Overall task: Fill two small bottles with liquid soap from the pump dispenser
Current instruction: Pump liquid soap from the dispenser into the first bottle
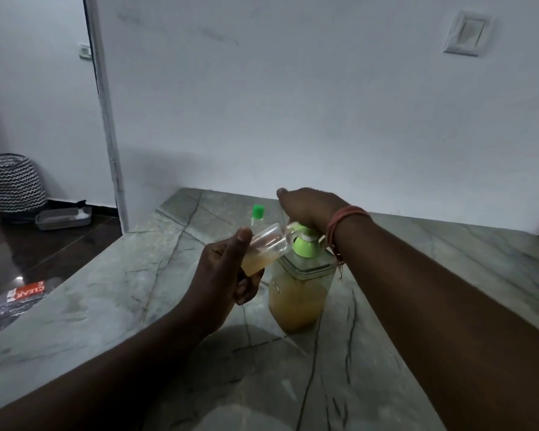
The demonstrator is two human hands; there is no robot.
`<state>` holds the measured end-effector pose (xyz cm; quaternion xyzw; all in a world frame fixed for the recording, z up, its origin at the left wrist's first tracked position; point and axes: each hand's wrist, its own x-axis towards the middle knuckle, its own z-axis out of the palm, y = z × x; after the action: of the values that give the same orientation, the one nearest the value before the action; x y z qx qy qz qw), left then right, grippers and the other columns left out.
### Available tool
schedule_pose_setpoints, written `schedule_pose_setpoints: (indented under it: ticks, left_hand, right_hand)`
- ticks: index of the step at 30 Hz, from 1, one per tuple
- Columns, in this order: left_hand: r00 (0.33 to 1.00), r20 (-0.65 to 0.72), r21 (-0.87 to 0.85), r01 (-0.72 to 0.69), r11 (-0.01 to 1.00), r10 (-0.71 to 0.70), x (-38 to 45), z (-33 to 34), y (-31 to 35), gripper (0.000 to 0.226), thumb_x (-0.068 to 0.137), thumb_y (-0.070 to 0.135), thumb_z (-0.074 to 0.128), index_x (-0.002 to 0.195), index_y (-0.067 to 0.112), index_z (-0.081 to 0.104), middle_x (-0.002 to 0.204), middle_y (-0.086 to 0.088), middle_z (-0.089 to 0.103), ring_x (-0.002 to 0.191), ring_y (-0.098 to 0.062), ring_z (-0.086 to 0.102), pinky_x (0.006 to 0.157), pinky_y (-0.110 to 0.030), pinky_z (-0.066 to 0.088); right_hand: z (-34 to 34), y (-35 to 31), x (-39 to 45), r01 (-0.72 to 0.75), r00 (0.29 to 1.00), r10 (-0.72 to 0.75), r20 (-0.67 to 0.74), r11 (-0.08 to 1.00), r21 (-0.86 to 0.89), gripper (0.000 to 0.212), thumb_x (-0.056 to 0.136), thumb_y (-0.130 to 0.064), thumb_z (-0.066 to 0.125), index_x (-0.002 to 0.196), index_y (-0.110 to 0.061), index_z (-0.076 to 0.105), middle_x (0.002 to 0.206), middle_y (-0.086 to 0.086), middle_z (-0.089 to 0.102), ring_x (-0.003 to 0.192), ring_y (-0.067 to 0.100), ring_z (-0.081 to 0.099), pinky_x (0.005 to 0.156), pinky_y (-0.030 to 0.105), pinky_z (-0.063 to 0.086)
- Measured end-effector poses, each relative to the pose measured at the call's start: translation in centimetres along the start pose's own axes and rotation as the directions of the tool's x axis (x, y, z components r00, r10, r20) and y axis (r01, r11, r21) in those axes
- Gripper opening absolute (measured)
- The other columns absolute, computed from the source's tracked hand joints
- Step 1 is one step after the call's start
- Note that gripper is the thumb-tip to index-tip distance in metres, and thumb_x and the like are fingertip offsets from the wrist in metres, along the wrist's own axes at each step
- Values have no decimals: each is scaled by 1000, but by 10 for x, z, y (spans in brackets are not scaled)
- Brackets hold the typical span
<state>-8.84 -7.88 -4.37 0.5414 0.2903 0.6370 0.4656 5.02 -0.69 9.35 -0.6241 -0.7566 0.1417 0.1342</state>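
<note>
Grey-veined marble counter under me: my right hand presses down on the pump dispenser, half full of amber soap. My left hand grips a small clear bottle, tilted, mouth at the spout, soap pooled low. Behind stands a green-capped bottle.

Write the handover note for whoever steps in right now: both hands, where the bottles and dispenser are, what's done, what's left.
Left hand: grips the open small bottle, tilted, mouth at the pump spout, partly filled with amber soap.
Right hand: presses on the green pump head of the dispenser, which stands on the marble counter.
Second bottle, green cap on, stands behind; contents unclear.
Left: finish filling, cap it.
</note>
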Motion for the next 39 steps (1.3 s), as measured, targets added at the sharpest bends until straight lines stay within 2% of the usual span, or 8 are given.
schedule_pose_setpoints:
  ticks: [4, 8, 18, 22, 25, 33, 36, 39]
  left_hand:
    - [1000, -13, -13, 21, 1000, -22, -4, 1, 0, 94, 78, 79, 70, 114, -8, 69, 53, -4, 51, 40, -10, 39, 41, -20, 35]
    - [1000, 8, -9, 20, 1000, -20, -3, 1, -2, 100, 81, 78, 68, 116, -15, 63, 53, -1, 52, 40, -10, 39, 42, -21, 35]
    - [1000, -13, 15, 8, 1000, -8, -2, 3, 3, 99, 78, 81, 67, 116, -10, 67, 54, -3, 52, 40, -10, 39, 40, -21, 35]
    - [1000, -11, -11, 18, 1000, -18, -2, 1, 1, 94, 78, 80, 69, 115, -7, 70, 55, -3, 54, 40, -9, 39, 40, -21, 35]
    - [1000, -9, -4, 4, 1000, -4, -1, -1, -1, 102, 78, 80, 68, 114, -15, 64, 55, -2, 53, 40, -9, 38, 40, -20, 34]
    - [1000, 0, -41, 12, 999, -12, 2, -2, -2, 91, 76, 78, 73, 104, -8, 66, 55, -4, 55, 39, -9, 41, 40, -20, 36]
    - [1000, 11, -56, 7, 998, -6, 1, 0, -4, 94, 79, 76, 71, 110, -12, 66, 54, -2, 54, 38, -9, 39, 40, -20, 35]
    - [1000, 14, -59, -1, 998, 1, 3, -3, -6, 93, 79, 77, 71, 108, -11, 67, 54, -4, 54, 38, -9, 40, 40, -21, 36]
  right_hand:
    - [0, -1, 0, -6, 1000, 8, 20, 997, -71, 63, 101, -51, 17, 141, -9, 42, 149, 14, 36, 135, 28, 35, 105, 34, 28]
    - [5, 5, 4, -16, 996, 20, -89, 999, 45, 68, 96, -58, 23, 127, -8, 57, 136, 15, 52, 120, 30, 50, 90, 34, 37]
    - [3, 2, -1, -44, 992, 40, -121, 999, -30, 60, 94, -54, 34, 132, -10, 51, 139, 13, 48, 123, 29, 48, 93, 33, 36]
    - [4, 0, 0, -45, 983, 31, -182, 996, -78, 45, 86, -52, 43, 101, -15, 62, 110, 11, 61, 97, 28, 57, 77, 31, 41]
    - [9, 0, 1, -32, 993, 23, -113, 996, -80, 28, 86, -36, 41, 69, -16, 50, 87, 6, 55, 67, 18, 48, 55, 26, 30]
    - [3, -2, -5, -46, 998, 42, -37, 993, -109, 36, 95, -37, 40, 107, -13, 64, 99, 6, 61, 60, 14, 44, 52, 25, 32]
    - [1, -2, -7, -48, 996, 41, -78, 995, -88, 33, 90, -41, 45, 99, -16, 65, 88, 3, 61, 57, 15, 49, 49, 25, 39]
    - [5, -1, -4, -9, 995, 0, -104, 996, -90, 41, 93, -44, 39, 105, -13, 63, 112, 9, 63, 79, 21, 56, 64, 26, 37]
